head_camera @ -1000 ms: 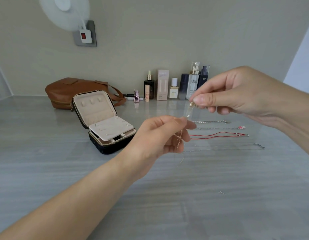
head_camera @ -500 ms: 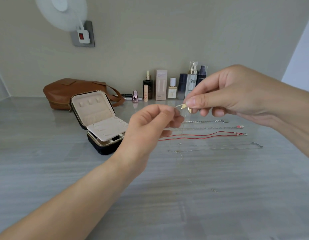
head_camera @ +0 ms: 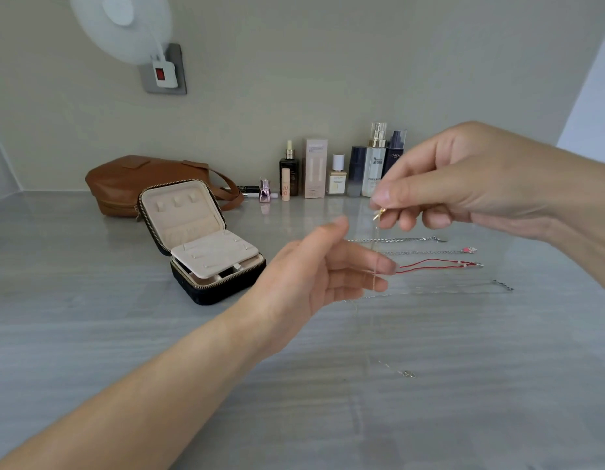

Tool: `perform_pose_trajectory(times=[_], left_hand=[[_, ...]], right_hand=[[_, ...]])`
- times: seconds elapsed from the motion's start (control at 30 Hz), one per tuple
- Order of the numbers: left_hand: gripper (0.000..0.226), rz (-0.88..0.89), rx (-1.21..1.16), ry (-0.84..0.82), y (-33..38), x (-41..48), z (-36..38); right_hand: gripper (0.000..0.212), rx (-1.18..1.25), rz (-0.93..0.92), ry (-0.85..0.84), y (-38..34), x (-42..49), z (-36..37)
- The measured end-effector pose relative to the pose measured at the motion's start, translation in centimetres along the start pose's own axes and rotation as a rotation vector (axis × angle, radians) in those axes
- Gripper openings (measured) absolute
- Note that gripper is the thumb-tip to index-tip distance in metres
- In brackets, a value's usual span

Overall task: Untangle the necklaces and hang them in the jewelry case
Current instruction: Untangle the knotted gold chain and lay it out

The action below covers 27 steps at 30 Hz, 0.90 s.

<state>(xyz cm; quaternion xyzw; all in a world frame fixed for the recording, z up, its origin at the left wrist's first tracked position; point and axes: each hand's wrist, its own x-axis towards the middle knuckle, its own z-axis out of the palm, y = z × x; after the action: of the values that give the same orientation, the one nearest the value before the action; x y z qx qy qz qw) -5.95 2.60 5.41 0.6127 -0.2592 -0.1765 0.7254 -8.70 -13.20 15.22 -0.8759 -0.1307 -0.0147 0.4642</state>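
"L'OREAL" on the dark blue bottle

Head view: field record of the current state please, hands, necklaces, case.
right hand: pinches top of gold chain, which hangs down
left hand: fingers straight beside the chain; contact unclear
case: open, lid up, nothing hung in it
table: red cord and silver chains laid out apart, right of case
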Motion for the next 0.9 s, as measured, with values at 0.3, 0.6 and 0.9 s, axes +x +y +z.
perform_pose_trajectory(times=[0.3,0.6,0.9], left_hand=[[0.031,0.051,0.054,-0.019,-0.2,-0.2,0.5],[0.023,0.037,0.143,0.054,-0.3,0.1,-0.5],[0.019,-0.074,0.449,0.099,0.4,0.1,-1.6]], right_hand=[[0.007,-0.12,-0.038,0.008,-0.8,0.1,-1.6],[0.008,0.075,0.023,0.184,1.0,-0.7,-5.5],[0.017,0.243,0.194,0.309,7.8,-3.4,-8.4]])
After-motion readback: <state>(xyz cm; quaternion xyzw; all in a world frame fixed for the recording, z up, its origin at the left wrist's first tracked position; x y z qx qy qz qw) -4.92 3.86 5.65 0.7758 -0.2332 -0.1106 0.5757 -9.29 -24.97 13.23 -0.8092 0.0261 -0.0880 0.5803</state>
